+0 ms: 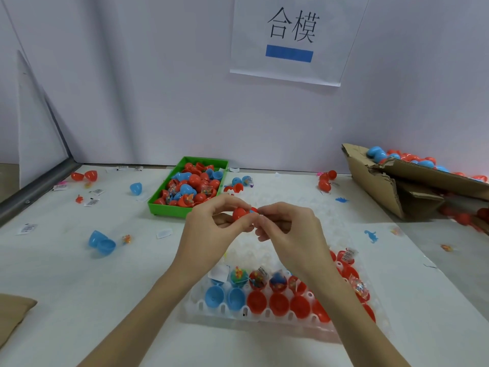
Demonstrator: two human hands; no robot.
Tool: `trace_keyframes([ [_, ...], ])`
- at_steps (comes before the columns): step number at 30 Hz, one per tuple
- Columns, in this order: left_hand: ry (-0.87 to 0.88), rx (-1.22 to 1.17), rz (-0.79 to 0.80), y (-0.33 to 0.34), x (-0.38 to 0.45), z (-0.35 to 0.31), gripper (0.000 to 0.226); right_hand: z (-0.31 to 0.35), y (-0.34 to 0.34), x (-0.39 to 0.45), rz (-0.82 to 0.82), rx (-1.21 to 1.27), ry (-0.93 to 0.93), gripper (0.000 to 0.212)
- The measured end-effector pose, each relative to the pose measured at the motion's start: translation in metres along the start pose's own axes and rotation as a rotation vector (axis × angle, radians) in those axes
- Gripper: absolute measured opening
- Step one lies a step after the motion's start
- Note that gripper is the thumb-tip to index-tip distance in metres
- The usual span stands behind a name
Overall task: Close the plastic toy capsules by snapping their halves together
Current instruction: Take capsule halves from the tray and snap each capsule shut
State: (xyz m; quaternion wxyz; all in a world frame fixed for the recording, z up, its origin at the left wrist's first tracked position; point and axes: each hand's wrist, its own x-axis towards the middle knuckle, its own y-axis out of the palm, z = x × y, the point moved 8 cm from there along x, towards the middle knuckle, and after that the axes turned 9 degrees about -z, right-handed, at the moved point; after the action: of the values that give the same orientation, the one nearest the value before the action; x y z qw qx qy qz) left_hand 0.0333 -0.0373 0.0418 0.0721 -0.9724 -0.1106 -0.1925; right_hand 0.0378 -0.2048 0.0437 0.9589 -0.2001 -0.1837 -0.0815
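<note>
Both hands are working above the table, in front of the white tray (201,307). The left hand (209,229) is gripping a red capsule (242,213) with thumb and curled fingers, keeping it raised between the two hands so that the other hand can reach its open side. The right hand (288,229) is pinching at the right end of this capsule, where a small red and blue piece is showing; it is probably the second half or a small toy going inside, but the fingers are covering it and I cannot tell which.

The white tray is holding open halves in rows, blue ones (214,296) at the left and red ones (256,303) to the right, with the hollow side up. Some cups behind them are already carrying little toys, so I judge the tray is serving to keep the halves steady and ready for filling and closing. The green bin (158,207) is sitting farther back and is full of red and blue capsules, seemingly waiting or finished. A cardboard box (391,186) at the right is spilling more capsules. Loose blue halves (102,243) are lying at the left on the table, well apart from the hands.

For the next move, I think the two halves need to be aligned and pressed until they are snapping.
</note>
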Motion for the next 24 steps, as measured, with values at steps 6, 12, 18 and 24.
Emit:
trace_keyframes([
  [6,-0.089,-0.203,0.025,0.002,-0.001,-0.006,0.024,0.015,-0.015,0.003,-0.092,-0.003,-0.116,0.009],
  [12,-0.116,-0.286,0.024,0.001,-0.001,-0.007,0.023,0.031,-0.022,-0.003,-0.171,0.064,-0.221,0.01],
  [18,-0.097,-0.235,-0.002,0.0,-0.001,-0.006,0.019,0.039,-0.018,-0.009,-0.221,-0.059,-0.36,0.007],
  [24,-0.166,-0.311,0.013,0.001,-0.001,-0.003,0.018,0.039,-0.016,-0.006,-0.158,0.017,-0.321,0.009],
])
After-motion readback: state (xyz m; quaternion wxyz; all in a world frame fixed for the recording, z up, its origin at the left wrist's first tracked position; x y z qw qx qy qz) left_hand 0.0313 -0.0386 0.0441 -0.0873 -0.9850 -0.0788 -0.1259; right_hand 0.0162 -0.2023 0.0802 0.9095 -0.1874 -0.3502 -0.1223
